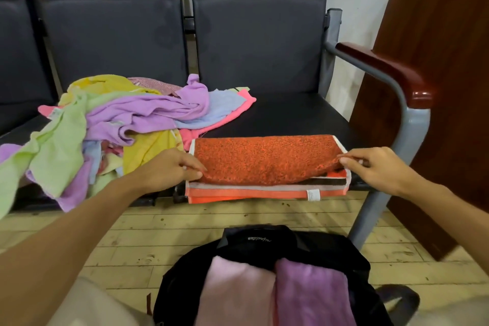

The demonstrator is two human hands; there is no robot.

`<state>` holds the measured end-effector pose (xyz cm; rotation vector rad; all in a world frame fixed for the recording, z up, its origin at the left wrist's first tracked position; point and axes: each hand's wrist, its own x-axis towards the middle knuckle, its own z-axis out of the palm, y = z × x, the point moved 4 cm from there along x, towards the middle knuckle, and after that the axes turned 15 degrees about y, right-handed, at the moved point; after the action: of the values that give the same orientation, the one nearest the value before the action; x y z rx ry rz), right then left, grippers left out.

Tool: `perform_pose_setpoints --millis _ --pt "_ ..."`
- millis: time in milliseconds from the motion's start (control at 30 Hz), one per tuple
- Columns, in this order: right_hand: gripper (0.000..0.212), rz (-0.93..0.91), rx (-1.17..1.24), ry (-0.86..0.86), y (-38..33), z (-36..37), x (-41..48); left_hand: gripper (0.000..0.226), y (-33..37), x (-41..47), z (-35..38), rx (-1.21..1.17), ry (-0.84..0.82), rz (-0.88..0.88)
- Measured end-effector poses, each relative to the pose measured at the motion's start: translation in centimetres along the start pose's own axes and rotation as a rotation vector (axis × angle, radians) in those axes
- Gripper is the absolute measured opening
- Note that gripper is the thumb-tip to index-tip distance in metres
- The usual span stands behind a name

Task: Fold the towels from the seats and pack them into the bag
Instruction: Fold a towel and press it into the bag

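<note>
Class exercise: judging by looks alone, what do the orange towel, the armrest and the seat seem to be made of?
Orange towel: looped terry cloth, probably cotton; nubbly matte pile. Armrest: glossy varnished wood, with a bright highlight on reddish brown. Seat: smooth black leather or vinyl, faintly sheened.

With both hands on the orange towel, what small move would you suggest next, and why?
Probably lay the lifted edge down onto the layers beneath to finish the fold. The left hand and right hand each pinch a corner of the orange towel, its edge raised above the striped part.
</note>
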<state>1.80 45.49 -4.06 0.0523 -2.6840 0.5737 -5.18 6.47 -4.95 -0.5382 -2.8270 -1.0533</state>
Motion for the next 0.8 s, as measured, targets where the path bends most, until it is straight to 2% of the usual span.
perform_pose_setpoints --millis 67,167,233,300,367,467,567,733,800 --pt "0.038 0.041 0.002 -0.067 0.1 0.4 -0.3 0.022 0.0 -0.2 0.6 0.007 -0.104 -0.047" --pt "0.03 0.07 -0.015 -0.045 0.4 0.9 -0.2 0.018 0.5 0.0 0.8 -0.099 -0.08 -0.111" --pt "0.02 0.096 -0.051 0.016 0.8 1.2 0.3 0.019 0.4 0.6 0.8 -0.11 0.027 -0.128" --pt "0.013 0.185 -0.06 0.051 1.3 1.8 0.6 0.012 0.1 1.2 0.5 0.012 0.206 -0.116" --pt "0.028 0.315 -0.062 0.047 2.0 2.5 0.9 0.019 -0.9 1.5 0.6 0.09 0.286 -0.218" --pt "0.049 0.483 -0.105 -0.015 2.9 3.5 1.5 0.023 -1.6 1.8 1.9 0.048 0.119 -0.357" --pt "0.05 0.571 -0.102 -0.089 2.3 3.9 2.0 0.026 -1.1 2.0 2.5 0.063 0.027 -0.416" --pt "0.045 0.628 -0.056 -0.158 1.9 5.0 2.4 0.032 -1.2 2.3 2.7 0.019 0.02 -0.497" --pt "0.044 0.646 0.045 -0.17 1.6 5.4 2.6 0.018 -0.4 2.3 2.5 -0.047 0.094 -0.483"
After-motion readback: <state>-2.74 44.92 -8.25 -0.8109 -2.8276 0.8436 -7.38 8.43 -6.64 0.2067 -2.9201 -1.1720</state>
